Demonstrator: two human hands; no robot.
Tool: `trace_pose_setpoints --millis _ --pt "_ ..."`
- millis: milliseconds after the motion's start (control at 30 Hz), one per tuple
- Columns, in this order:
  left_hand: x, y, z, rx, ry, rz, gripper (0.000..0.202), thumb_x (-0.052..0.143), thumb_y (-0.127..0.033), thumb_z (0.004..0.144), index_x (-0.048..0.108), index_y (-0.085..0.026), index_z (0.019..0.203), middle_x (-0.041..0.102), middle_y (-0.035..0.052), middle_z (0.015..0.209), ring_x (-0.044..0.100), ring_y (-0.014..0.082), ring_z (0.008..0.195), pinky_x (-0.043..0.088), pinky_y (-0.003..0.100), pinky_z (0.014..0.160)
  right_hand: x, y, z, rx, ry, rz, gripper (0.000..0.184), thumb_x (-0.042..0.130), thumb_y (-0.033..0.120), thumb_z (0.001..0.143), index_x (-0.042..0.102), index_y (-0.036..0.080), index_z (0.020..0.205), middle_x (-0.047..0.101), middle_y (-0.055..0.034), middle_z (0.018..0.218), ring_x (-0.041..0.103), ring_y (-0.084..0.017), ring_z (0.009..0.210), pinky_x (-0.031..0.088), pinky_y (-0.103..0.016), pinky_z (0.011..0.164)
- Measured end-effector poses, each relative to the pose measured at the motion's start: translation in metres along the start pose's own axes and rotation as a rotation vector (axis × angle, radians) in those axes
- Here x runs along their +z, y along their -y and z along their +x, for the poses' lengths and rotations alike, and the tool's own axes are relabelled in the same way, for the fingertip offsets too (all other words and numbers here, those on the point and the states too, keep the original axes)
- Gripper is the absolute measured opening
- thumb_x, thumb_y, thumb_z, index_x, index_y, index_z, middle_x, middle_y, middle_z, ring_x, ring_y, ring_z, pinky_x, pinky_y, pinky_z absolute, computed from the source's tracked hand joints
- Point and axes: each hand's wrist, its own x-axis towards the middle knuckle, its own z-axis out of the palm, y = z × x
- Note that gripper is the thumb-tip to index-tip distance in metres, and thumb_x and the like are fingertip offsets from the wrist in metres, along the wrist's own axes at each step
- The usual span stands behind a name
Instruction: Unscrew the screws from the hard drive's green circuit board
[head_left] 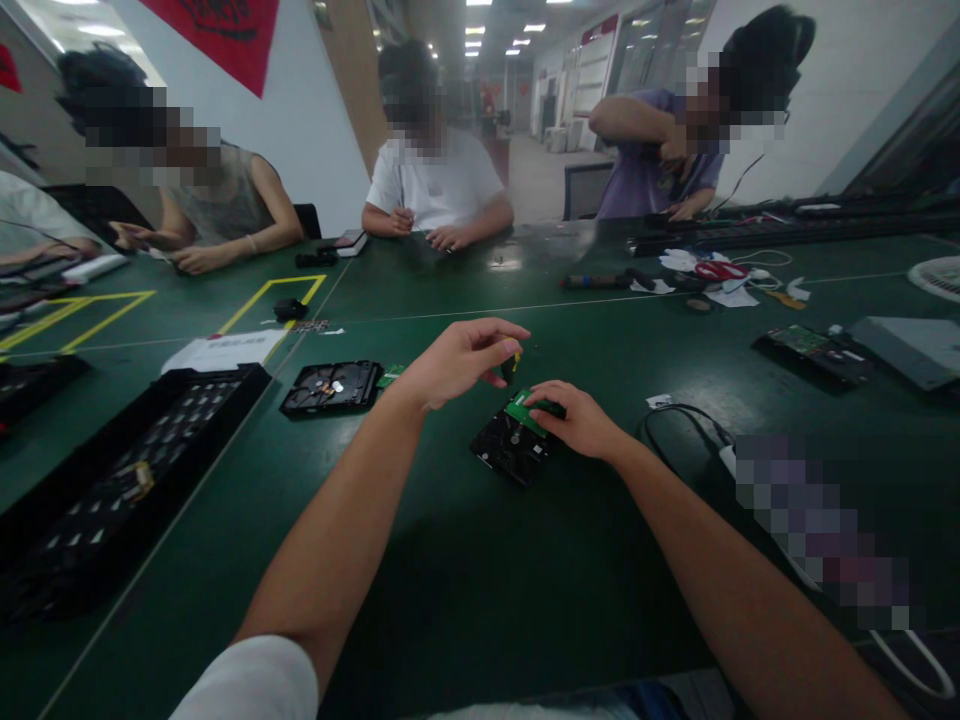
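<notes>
A black hard drive (pixel 508 447) with a green circuit board (pixel 523 412) lies on the dark green table (pixel 480 560) in front of me. My right hand (pixel 576 418) rests on the drive's far edge, fingers curled over the green board. My left hand (pixel 459 360) hovers just above and left of it, fingertips pinched on a small dark tool (pixel 510 366) whose tip points down at the drive.
A second opened drive (pixel 331 387) lies to the left, next to a black slotted tray (pixel 112 480) and a white paper (pixel 223 351). A black cable (pixel 679 420) curls to the right. Three other people sit across the table with more parts (pixel 814 350).
</notes>
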Motion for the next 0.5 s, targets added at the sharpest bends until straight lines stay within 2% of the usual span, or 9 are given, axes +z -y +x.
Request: trace_pose_setpoints --millis 200,500 --pt "-0.0010 0.0015 -0.0004 -0.014 0.055 -0.061 0.034 0.072 -0.039 0.095 0.073 -0.016 0.119 0.072 0.0102 0.112 0.068 0.0203 0.102 0.065 0.030 0.074 0.0018 -0.0034 -0.0007 -0.020 -0.007 -0.003 0.018 0.068 0.024 0.098 0.075 0.027 0.114 0.074 -0.0077 0.126 0.066 -0.028 0.125 0.047 -0.052 0.112" --pt "-0.0062 0.0076 0.0004 0.022 -0.037 0.023 0.032 0.077 -0.042 0.090 0.076 -0.015 0.107 0.072 0.0075 0.100 0.068 0.0170 0.088 0.065 0.029 0.070 0.0009 -0.0039 0.0004 -0.011 0.004 -0.008 0.019 0.069 0.022 0.097 0.075 0.028 0.115 0.074 -0.0080 0.128 0.066 -0.028 0.125 0.048 -0.052 0.111"
